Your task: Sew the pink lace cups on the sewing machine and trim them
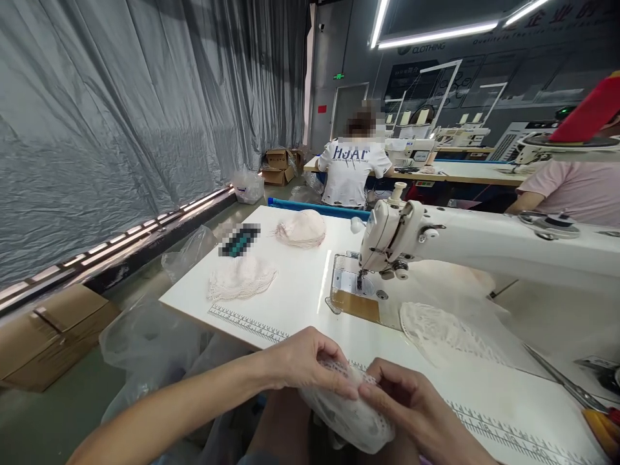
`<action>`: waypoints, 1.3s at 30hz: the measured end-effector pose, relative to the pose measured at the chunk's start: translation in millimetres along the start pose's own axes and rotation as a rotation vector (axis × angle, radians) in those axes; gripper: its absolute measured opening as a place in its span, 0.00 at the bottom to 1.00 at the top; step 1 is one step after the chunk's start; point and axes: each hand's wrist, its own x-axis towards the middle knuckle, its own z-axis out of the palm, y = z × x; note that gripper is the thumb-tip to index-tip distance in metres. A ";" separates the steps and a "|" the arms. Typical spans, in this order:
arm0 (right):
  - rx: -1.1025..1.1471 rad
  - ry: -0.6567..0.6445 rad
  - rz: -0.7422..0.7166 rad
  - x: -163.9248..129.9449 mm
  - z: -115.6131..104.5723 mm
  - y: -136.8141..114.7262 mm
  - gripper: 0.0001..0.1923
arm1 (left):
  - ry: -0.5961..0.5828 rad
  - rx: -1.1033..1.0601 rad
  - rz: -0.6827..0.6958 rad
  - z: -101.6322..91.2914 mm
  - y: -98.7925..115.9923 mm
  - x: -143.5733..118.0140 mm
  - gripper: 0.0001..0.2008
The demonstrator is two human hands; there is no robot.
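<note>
A white lace fabric piece hangs between my two hands, just off the table's front edge and over my lap. My left hand pinches its upper edge between thumb and fingers. From the other side, my right hand grips the same edge, the thumbs nearly touching. Beyond the hands stands a white sewing machine, its needle area over the metal plate. Another white lace piece lies flat to the right of that plate. Pale lace-edged pieces and a cream stack of fabric lie on the left of the table.
Scissors lie at the right, by a yellow-and-red object. Ruler markings run along the table's front. Plastic bags and a cardboard box are on the floor at left. Two people sit at machines ahead.
</note>
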 end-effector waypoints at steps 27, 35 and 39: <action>-1.166 0.207 -0.968 89.9 -105.0 21.3 0.19 | -0.082 0.765 -0.101 -52.9 60.3 167.3 0.04; -1.353 0.108 -0.879 91.3 -110.2 35.0 0.20 | -0.092 1.000 -0.027 -54.0 65.1 176.8 0.04; -1.369 0.124 -0.835 90.6 -109.1 35.7 0.20 | 0.137 1.164 0.041 -50.5 62.2 167.5 0.05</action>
